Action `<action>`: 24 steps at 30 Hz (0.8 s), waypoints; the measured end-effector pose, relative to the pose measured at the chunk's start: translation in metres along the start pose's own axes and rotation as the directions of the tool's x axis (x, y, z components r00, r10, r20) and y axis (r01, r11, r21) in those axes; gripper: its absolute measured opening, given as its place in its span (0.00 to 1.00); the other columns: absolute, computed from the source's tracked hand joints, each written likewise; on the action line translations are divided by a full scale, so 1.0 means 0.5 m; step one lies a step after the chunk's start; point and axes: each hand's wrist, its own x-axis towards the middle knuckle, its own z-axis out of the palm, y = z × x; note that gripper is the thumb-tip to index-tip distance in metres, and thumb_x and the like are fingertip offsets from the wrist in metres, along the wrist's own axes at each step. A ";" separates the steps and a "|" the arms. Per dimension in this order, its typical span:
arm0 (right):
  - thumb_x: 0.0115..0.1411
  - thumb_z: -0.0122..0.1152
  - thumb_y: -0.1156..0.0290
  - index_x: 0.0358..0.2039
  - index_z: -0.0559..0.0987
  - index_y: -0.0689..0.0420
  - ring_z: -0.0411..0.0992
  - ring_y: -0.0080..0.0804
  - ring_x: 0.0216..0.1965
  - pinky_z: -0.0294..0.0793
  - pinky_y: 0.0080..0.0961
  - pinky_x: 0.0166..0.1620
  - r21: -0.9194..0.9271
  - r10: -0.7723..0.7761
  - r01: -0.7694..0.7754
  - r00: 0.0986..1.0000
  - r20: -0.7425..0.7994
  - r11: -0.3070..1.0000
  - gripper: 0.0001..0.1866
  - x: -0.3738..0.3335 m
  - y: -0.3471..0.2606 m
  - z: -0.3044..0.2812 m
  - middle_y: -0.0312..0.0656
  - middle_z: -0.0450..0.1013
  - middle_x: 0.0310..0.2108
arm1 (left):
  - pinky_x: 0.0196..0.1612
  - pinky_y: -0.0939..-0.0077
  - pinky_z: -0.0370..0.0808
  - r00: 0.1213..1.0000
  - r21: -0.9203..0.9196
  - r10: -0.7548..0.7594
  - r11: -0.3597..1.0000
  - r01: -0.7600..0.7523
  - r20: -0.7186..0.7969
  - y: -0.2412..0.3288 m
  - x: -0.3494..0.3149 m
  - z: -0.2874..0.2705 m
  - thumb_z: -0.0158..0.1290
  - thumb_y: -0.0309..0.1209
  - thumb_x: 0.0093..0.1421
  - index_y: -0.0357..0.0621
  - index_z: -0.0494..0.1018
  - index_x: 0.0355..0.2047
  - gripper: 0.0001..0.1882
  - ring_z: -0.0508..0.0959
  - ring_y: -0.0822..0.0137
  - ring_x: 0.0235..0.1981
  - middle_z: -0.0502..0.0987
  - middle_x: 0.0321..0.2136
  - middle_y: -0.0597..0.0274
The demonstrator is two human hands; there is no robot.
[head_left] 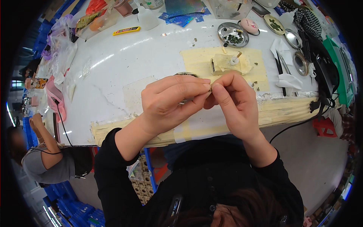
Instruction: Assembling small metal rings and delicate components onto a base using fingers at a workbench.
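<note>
My left hand (168,92) and my right hand (239,104) meet above the near part of the white table. Both are closed in a pinch, fingertips together around something tiny, mostly hidden by the fingers. A round metal dish (186,74) shows partly behind my left hand. Just beyond my right hand, a block wrapped in yellowish paper (227,65) stands on a sheet of pale yellow tape (193,56), with a small white piece and a short stick on top.
Farther back are a metal dish (229,27) of small dark green pieces, a round beige plate (274,23), a white squeeze bottle (147,19) and a yellow cutter (126,31). Black tweezers (280,73) lie at the right. Another person (53,162) sits at the left.
</note>
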 end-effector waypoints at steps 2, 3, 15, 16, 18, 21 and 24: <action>0.63 0.58 0.76 0.31 0.73 0.63 0.73 0.20 0.26 0.74 0.19 0.29 0.222 0.149 -0.160 0.987 0.065 0.962 0.05 0.003 -0.006 -0.002 0.38 0.74 0.27 | 0.34 0.78 0.79 1.000 -0.039 0.009 0.999 -0.008 0.004 -0.001 0.001 -0.004 0.63 0.16 0.46 0.39 0.79 0.32 0.12 0.83 0.65 0.31 0.83 0.31 0.55; 0.62 0.58 0.76 0.30 0.73 0.63 0.73 0.20 0.26 0.74 0.19 0.28 0.325 0.215 -0.239 0.971 0.109 0.915 0.05 0.004 -0.007 -0.003 0.38 0.74 0.27 | 0.34 0.78 0.79 1.000 -0.058 0.013 0.998 -0.013 0.007 -0.001 0.001 -0.006 0.63 0.16 0.46 0.39 0.79 0.32 0.12 0.83 0.65 0.31 0.83 0.31 0.56; 0.66 0.55 0.72 0.34 0.71 0.62 0.72 0.21 0.25 0.74 0.19 0.30 0.247 0.175 -0.206 0.974 0.142 0.947 0.07 0.005 -0.001 -0.014 0.37 0.74 0.27 | 0.33 0.78 0.79 1.000 -0.052 0.012 0.999 -0.011 0.014 -0.003 0.001 -0.003 0.63 0.16 0.47 0.39 0.80 0.34 0.12 0.83 0.64 0.31 0.82 0.32 0.54; 0.66 0.54 0.71 0.35 0.71 0.61 0.72 0.21 0.25 0.74 0.19 0.30 0.369 0.252 -0.318 0.943 0.216 0.874 0.07 0.008 -0.003 -0.017 0.37 0.74 0.27 | 0.33 0.78 0.79 0.999 -0.097 -0.026 0.995 0.028 0.019 -0.004 0.000 -0.004 0.63 0.16 0.47 0.39 0.80 0.34 0.13 0.83 0.64 0.31 0.82 0.32 0.54; 0.66 0.55 0.71 0.34 0.71 0.62 0.72 0.21 0.24 0.74 0.19 0.30 0.414 0.279 -0.353 0.932 0.230 0.839 0.07 0.009 -0.006 -0.018 0.38 0.74 0.27 | 0.33 0.78 0.79 0.994 -0.182 -0.105 0.977 0.110 0.035 -0.003 -0.002 -0.005 0.63 0.16 0.47 0.39 0.79 0.34 0.13 0.83 0.64 0.31 0.82 0.32 0.54; 0.64 0.57 0.73 0.33 0.72 0.62 0.72 0.21 0.24 0.74 0.20 0.29 0.086 0.069 -0.073 0.997 0.044 0.994 0.06 0.000 -0.001 -0.005 0.38 0.74 0.27 | 0.34 0.78 0.79 0.993 -0.146 -0.116 0.982 0.119 0.034 -0.003 -0.004 -0.001 0.62 0.16 0.47 0.38 0.79 0.34 0.13 0.83 0.64 0.31 0.82 0.32 0.54; 0.62 0.59 0.75 0.31 0.74 0.62 0.72 0.21 0.24 0.74 0.20 0.29 -0.542 -0.387 0.354 0.920 0.057 0.762 0.05 0.000 0.007 -0.002 0.38 0.74 0.26 | 0.35 0.77 0.80 0.999 0.042 -0.034 0.999 0.033 0.022 -0.003 -0.003 0.002 0.62 0.16 0.47 0.38 0.79 0.34 0.12 0.83 0.64 0.32 0.82 0.33 0.54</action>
